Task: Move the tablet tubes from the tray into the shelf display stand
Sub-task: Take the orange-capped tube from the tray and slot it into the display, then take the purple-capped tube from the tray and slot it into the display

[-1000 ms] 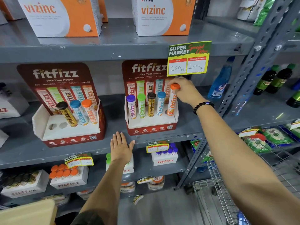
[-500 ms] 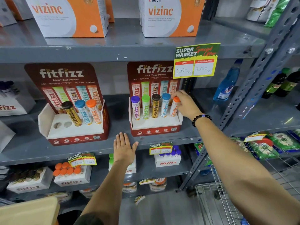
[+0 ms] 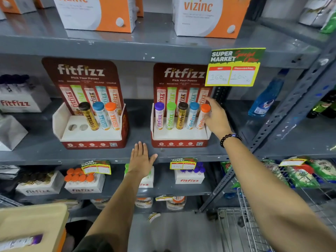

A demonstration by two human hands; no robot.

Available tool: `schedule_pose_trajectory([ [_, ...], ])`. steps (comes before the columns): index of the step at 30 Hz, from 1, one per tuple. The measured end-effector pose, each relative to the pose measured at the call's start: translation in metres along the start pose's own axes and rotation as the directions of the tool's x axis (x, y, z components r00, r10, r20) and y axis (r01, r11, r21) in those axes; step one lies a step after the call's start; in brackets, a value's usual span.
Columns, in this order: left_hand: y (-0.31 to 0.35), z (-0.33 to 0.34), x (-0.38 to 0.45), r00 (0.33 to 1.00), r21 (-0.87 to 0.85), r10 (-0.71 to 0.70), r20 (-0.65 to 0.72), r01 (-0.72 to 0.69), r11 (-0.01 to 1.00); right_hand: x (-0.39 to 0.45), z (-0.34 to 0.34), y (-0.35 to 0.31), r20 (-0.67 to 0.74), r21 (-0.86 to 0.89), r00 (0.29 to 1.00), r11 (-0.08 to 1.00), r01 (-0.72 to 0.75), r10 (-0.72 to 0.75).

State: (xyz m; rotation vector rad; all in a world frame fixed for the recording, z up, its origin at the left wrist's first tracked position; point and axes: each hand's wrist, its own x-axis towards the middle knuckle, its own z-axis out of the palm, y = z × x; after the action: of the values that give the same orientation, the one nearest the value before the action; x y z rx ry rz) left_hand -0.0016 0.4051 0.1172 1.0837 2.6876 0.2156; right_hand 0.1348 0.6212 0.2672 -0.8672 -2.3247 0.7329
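Our right hand [image 3: 216,117] rests loose-fingered against the orange-capped tube [image 3: 203,116], seated in the right display stand [image 3: 180,137]; our left hand [image 3: 141,159] lies spread flat on the shelf [image 3: 45,155] edge.

Eight standing tubes [image 3: 171,116], two stands [image 3: 180,137]

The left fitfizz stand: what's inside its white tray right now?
The left fitfizz stand holds three tubes: brown-capped, blue-capped and orange-capped. Two holes on its left side are empty. The tubes' bottoms are hidden inside their holes.
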Motion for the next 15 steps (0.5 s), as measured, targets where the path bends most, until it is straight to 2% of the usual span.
schedule_pose_trajectory([
  [4,-0.013,0.001,-0.019,0.997,-0.057,0.037,-0.064,-0.041,0.998,-0.019,0.018,-0.026,-0.143,-0.118,0.978,0.984,0.137,-0.153],
  [6,-0.026,0.004,-0.034,0.995,-0.083,0.025,-0.1,-0.034,0.996,-0.033,0.037,-0.046,-0.134,-0.172,0.956,0.956,0.237,-0.261],
  [11,-0.086,0.003,-0.093,0.964,-0.165,-0.068,-0.258,0.026,0.986,-0.079,0.112,-0.111,0.073,-0.139,0.88,0.869,0.474,-0.468],
  [15,-0.161,0.014,-0.154,0.921,-0.235,-0.267,-0.283,0.204,0.95,-0.128,0.184,-0.168,0.223,-0.024,0.816,0.834,0.552,-0.534],
])
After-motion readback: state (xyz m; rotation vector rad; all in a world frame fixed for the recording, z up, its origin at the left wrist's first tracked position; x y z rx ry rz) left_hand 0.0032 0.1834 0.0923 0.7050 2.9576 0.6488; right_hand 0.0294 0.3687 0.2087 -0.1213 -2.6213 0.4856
